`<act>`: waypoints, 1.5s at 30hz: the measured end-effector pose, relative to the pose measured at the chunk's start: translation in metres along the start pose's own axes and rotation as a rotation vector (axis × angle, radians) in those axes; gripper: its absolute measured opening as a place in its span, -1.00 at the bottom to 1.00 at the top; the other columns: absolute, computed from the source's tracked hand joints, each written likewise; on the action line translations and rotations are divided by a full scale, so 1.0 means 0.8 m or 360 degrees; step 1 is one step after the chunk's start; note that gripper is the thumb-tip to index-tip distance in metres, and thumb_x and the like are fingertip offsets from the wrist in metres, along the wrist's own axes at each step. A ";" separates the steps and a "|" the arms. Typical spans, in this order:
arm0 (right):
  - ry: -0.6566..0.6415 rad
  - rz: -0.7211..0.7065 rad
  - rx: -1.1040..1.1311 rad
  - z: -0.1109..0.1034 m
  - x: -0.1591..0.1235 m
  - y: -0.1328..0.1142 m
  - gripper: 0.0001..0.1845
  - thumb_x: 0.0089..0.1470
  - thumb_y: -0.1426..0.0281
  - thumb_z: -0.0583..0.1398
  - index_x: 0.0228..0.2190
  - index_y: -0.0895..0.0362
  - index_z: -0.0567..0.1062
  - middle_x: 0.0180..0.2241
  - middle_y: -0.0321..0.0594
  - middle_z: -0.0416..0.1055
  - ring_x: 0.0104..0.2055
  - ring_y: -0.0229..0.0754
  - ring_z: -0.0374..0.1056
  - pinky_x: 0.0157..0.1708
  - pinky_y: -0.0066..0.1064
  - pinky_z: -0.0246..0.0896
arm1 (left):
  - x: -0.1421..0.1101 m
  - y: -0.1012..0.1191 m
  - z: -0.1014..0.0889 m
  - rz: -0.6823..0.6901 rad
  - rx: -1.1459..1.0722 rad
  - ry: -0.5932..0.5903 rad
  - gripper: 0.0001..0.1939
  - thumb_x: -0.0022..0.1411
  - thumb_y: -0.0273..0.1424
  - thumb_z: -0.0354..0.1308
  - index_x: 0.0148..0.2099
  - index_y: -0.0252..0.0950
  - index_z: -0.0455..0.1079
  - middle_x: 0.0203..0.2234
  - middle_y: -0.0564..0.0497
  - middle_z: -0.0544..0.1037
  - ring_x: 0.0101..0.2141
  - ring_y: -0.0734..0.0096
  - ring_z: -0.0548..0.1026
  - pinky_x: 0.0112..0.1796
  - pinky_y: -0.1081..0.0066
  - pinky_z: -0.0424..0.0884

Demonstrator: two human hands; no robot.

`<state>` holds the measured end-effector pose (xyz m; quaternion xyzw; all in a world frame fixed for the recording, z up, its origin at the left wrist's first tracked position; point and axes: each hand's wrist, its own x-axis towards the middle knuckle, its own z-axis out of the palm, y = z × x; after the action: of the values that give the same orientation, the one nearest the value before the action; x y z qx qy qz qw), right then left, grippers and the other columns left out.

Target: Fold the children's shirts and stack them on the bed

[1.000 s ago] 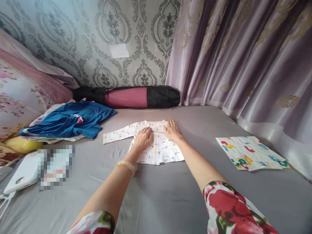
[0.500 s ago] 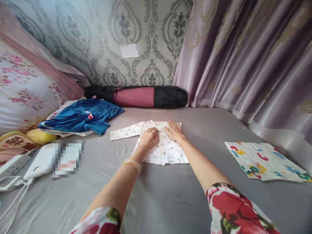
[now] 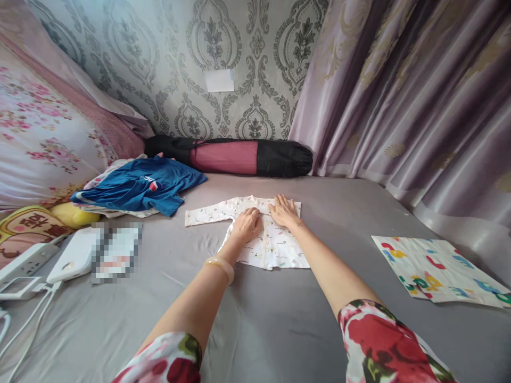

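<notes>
A small white baby shirt [image 3: 275,250] with a fine printed pattern lies spread on the grey bed sheet [image 3: 275,319]. One sleeve reaches out to the left; on the right no sleeve sticks out, and a layer of cloth lies across the top. My left hand [image 3: 246,224] rests at the middle of its front, fingers curled and close together on the cloth; their tips are partly hidden. My right hand [image 3: 284,213] lies flat on the upper right part, fingers stretched out.
A blue T-shirt [image 3: 136,186] lies on other clothes at the left, near a power strip [image 3: 26,260] and a white charging device [image 3: 72,258] with cables. Folded cloth with colourful figures [image 3: 439,268] lies right. A black and pink rolled bag [image 3: 225,157] lies along the wall.
The view has shifted slightly, so the surroundings sit a little further right. Both hands stay on the baby shirt in nearly the same places.
</notes>
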<state>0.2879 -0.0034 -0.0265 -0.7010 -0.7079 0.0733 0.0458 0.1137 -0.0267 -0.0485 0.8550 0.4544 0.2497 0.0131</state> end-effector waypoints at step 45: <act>0.0038 -0.0232 0.0145 0.028 -0.020 -0.064 -0.31 0.32 0.18 -0.28 0.35 0.24 -0.02 0.39 -0.20 -0.17 0.42 -0.06 -0.32 0.35 -0.10 -0.50 | -0.034 -0.176 -0.130 -0.1749 0.0309 -0.0158 -0.45 0.06 -0.26 0.19 0.05 -0.49 0.30 0.08 -0.49 0.33 0.11 -0.23 0.32 -0.03 0.10 0.34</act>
<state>0.2341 -0.0208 -0.0394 -0.6456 -0.7524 0.0934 0.0913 -0.0530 0.0132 -0.0043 0.5005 0.8529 0.1226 0.0838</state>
